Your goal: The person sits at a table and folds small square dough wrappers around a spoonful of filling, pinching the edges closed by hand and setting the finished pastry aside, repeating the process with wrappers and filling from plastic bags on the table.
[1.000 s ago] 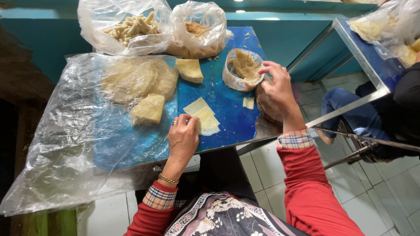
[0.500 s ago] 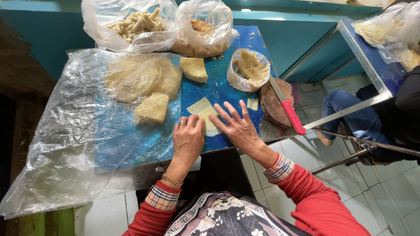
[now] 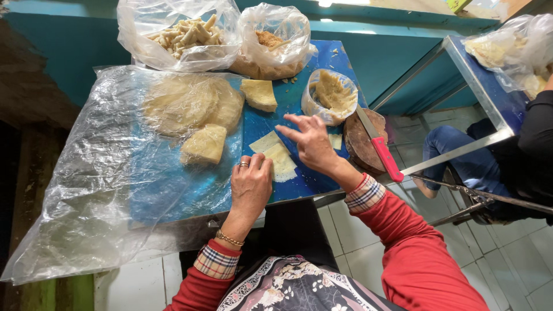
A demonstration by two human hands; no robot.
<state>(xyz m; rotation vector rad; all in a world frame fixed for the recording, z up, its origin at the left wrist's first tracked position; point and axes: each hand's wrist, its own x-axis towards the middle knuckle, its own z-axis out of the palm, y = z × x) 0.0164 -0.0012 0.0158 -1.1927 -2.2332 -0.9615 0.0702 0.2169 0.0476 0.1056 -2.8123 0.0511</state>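
Thin pale wrapper sheets [image 3: 277, 156] lie on the blue table [image 3: 288, 103]. My left hand [image 3: 250, 185] rests with its fingers curled on the near edge of the sheets. Just right of them hovers my right hand [image 3: 313, 142], fingers spread, holding nothing. A small plastic bag of yellowish filling [image 3: 330, 94] stands just beyond the right hand. To its right, a red-handled knife [image 3: 380, 147] lies across a round wooden block [image 3: 363, 141].
A stack of round wrappers under clear plastic [image 3: 193, 103], a folded stack [image 3: 204, 145] and a wedge-shaped stack [image 3: 259, 94] lie on the table. Two bags, of rolled pieces [image 3: 181, 34] and of brown crumbs [image 3: 271, 40], stand at the far edge. Another person [image 3: 489, 161] sits at right.
My right hand left the filling bag, put the knife on the wooden block, and came back over the wrapper sheets. My left hand stayed on the sheets.
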